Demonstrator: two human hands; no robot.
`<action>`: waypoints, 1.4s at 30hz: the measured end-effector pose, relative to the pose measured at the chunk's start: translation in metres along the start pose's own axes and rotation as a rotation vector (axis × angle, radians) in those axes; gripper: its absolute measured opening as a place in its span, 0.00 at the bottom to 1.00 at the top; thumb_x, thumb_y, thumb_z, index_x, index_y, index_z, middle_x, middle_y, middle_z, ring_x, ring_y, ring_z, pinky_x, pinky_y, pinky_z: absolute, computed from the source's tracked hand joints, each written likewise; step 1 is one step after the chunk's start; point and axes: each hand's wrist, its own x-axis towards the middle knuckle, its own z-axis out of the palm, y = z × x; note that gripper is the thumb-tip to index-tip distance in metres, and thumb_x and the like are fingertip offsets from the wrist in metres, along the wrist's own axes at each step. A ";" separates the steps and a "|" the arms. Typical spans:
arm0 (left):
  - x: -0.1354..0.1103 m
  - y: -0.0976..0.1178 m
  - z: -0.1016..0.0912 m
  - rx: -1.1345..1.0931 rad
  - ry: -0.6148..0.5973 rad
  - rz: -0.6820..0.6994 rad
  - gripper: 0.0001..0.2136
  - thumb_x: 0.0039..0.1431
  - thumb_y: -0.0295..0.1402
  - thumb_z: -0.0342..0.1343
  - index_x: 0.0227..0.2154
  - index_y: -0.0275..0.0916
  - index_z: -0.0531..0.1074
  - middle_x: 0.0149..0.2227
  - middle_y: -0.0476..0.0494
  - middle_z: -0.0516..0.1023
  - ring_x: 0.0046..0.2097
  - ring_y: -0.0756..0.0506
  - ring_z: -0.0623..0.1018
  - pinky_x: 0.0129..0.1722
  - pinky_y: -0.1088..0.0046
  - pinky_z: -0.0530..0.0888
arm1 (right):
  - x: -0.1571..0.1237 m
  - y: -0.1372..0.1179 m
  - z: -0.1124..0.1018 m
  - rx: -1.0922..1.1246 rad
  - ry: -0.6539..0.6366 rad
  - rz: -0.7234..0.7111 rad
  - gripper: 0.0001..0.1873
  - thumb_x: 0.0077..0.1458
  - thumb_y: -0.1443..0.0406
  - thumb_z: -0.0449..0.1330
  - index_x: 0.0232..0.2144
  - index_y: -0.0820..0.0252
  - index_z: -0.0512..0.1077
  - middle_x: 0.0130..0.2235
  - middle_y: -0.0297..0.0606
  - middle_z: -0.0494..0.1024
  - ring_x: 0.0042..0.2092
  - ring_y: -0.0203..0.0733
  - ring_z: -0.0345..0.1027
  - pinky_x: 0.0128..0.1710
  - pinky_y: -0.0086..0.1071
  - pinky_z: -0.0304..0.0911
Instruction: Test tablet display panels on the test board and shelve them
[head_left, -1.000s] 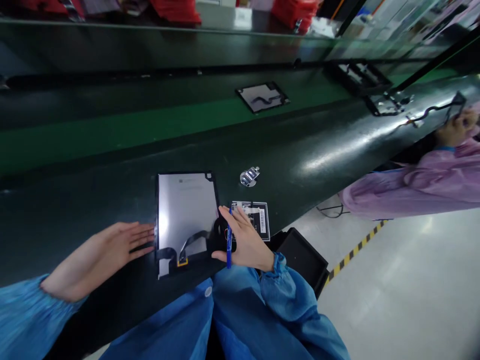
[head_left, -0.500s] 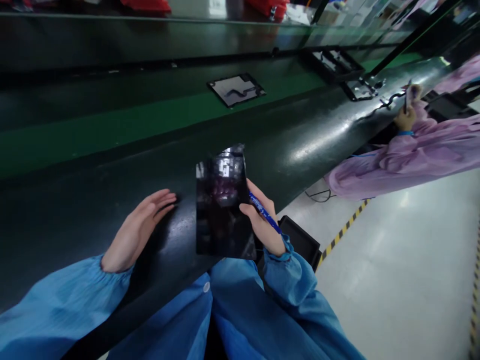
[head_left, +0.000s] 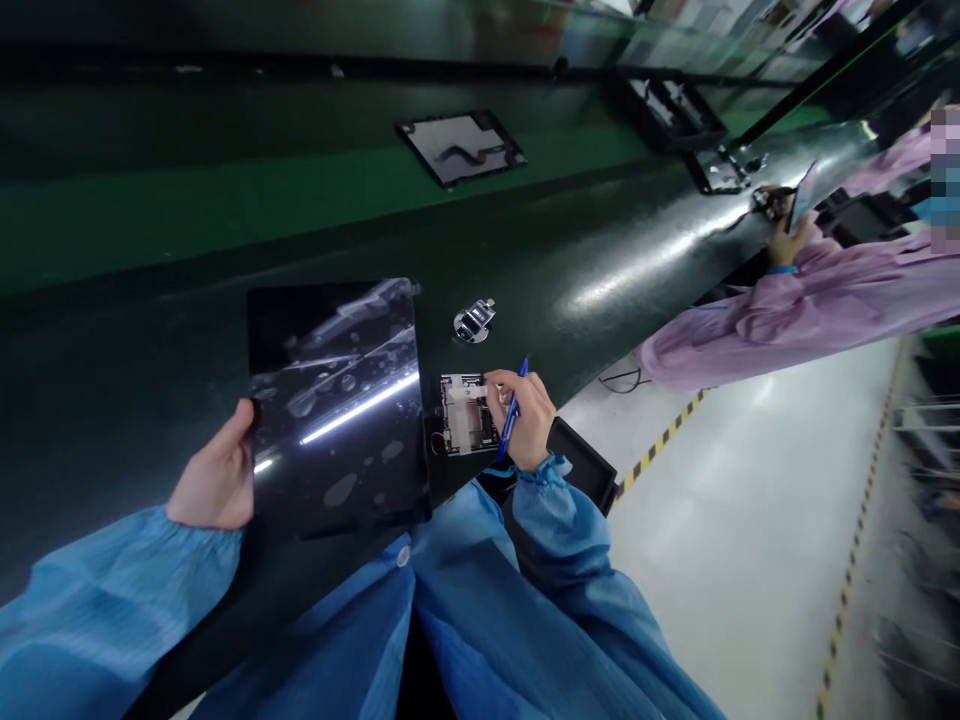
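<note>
My left hand [head_left: 217,470] grips the left edge of a glossy black tablet screen [head_left: 341,400], thumb on its front. Bubbles and a bright light streak show on the screen, which is tilted toward me. My right hand [head_left: 527,415] is closed, with a blue pen [head_left: 512,412] lodged between its fingers. Its thumb and fingertips touch the right side of a circuit board [head_left: 466,418] with pale tape on it; whether they pinch it I cannot tell. Just beyond the board lies a small shiny metal part [head_left: 474,321] on the dark bench mat.
An open tablet housing [head_left: 463,148] lies farther back on the bench [head_left: 187,240]. At the back right are a black tray [head_left: 677,112] and another housing [head_left: 716,171]. A co-worker's pink sleeve [head_left: 750,320] is to the right. A black bin [head_left: 581,465] stands below the bench edge.
The screen has passed from my right hand to my left and moved left. My right hand has come down to the circuit board, still with the pen. The board and metal part have come into sight.
</note>
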 end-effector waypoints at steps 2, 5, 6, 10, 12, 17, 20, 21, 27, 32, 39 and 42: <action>-0.001 0.002 -0.001 0.026 -0.018 0.005 0.24 0.62 0.53 0.50 0.57 0.55 0.74 0.45 0.50 0.84 0.57 0.31 0.76 0.54 0.48 0.74 | -0.002 0.018 0.003 -0.072 0.035 -0.056 0.09 0.63 0.65 0.54 0.32 0.53 0.72 0.39 0.38 0.82 0.38 0.43 0.72 0.42 0.39 0.69; -0.001 0.004 0.000 0.036 -0.039 -0.019 0.24 0.62 0.54 0.49 0.57 0.55 0.74 0.45 0.50 0.84 0.58 0.31 0.75 0.54 0.48 0.74 | -0.005 0.028 0.009 -0.112 0.013 -0.098 0.10 0.64 0.66 0.54 0.30 0.53 0.69 0.39 0.37 0.82 0.38 0.43 0.71 0.41 0.39 0.69; -0.001 0.003 0.000 0.029 -0.040 -0.034 0.24 0.63 0.54 0.48 0.57 0.55 0.74 0.44 0.50 0.84 0.58 0.32 0.75 0.54 0.48 0.74 | -0.006 0.028 0.010 -0.116 0.008 -0.100 0.10 0.64 0.66 0.54 0.29 0.53 0.69 0.39 0.37 0.82 0.37 0.42 0.71 0.41 0.38 0.69; 0.001 -0.002 -0.001 -0.018 0.019 -0.023 0.24 0.64 0.54 0.46 0.57 0.54 0.74 0.42 0.51 0.85 0.58 0.33 0.75 0.54 0.48 0.74 | -0.004 0.024 0.011 -0.107 -0.028 -0.076 0.13 0.64 0.67 0.53 0.26 0.53 0.65 0.39 0.36 0.81 0.37 0.41 0.70 0.40 0.37 0.68; 0.002 -0.004 -0.001 -0.023 0.031 -0.023 0.24 0.63 0.54 0.47 0.56 0.53 0.74 0.42 0.50 0.85 0.58 0.33 0.75 0.54 0.48 0.74 | -0.003 0.024 0.010 -0.095 -0.035 -0.077 0.13 0.64 0.67 0.53 0.26 0.53 0.64 0.38 0.35 0.82 0.36 0.41 0.70 0.39 0.36 0.68; 0.001 -0.006 0.006 -0.059 0.043 0.017 0.23 0.62 0.54 0.49 0.48 0.48 0.80 0.40 0.46 0.85 0.56 0.31 0.77 0.54 0.49 0.75 | -0.001 0.010 0.007 -0.064 0.123 -0.095 0.08 0.62 0.67 0.57 0.29 0.53 0.68 0.37 0.35 0.83 0.34 0.42 0.71 0.37 0.37 0.69; 0.001 -0.007 0.011 -0.061 0.004 0.090 0.22 0.63 0.52 0.47 0.41 0.46 0.81 0.36 0.45 0.85 0.55 0.33 0.78 0.54 0.51 0.76 | 0.000 -0.021 0.005 0.050 0.079 -0.027 0.07 0.62 0.63 0.59 0.43 0.52 0.73 0.46 0.38 0.82 0.42 0.45 0.75 0.45 0.41 0.71; 0.001 -0.008 0.012 -0.053 -0.021 0.119 0.22 0.64 0.52 0.47 0.39 0.45 0.81 0.35 0.45 0.85 0.54 0.33 0.78 0.54 0.52 0.76 | 0.001 -0.033 0.005 0.107 -0.016 -0.011 0.16 0.61 0.61 0.60 0.51 0.52 0.70 0.52 0.40 0.79 0.49 0.48 0.74 0.51 0.44 0.70; 0.001 -0.012 0.008 -0.217 -0.105 0.069 0.20 0.65 0.50 0.50 0.39 0.42 0.81 0.37 0.44 0.85 0.54 0.34 0.79 0.58 0.52 0.73 | -0.006 -0.072 0.019 0.474 -0.369 0.052 0.45 0.63 0.56 0.59 0.71 0.50 0.38 0.72 0.37 0.50 0.72 0.50 0.45 0.72 0.50 0.45; -0.004 -0.006 0.019 -0.597 0.093 -0.138 0.18 0.70 0.38 0.44 0.41 0.37 0.79 0.35 0.43 0.86 0.51 0.38 0.81 0.61 0.54 0.70 | -0.017 -0.071 0.038 0.554 -0.238 0.141 0.34 0.69 0.61 0.47 0.71 0.45 0.39 0.73 0.30 0.48 0.72 0.45 0.44 0.72 0.49 0.46; -0.011 0.005 0.034 -0.719 0.195 -0.189 0.18 0.71 0.37 0.44 0.46 0.35 0.77 0.35 0.44 0.86 0.47 0.40 0.83 0.60 0.56 0.71 | -0.010 -0.082 0.043 0.345 -0.198 0.155 0.56 0.53 0.52 0.68 0.71 0.50 0.39 0.69 0.43 0.59 0.72 0.56 0.46 0.70 0.59 0.46; -0.012 0.006 0.036 -0.678 0.221 -0.190 0.20 0.72 0.39 0.43 0.49 0.32 0.75 0.37 0.42 0.86 0.51 0.38 0.81 0.61 0.55 0.70 | -0.012 -0.082 0.042 0.467 -0.208 0.134 0.50 0.58 0.53 0.64 0.71 0.51 0.39 0.70 0.42 0.56 0.72 0.53 0.46 0.70 0.53 0.51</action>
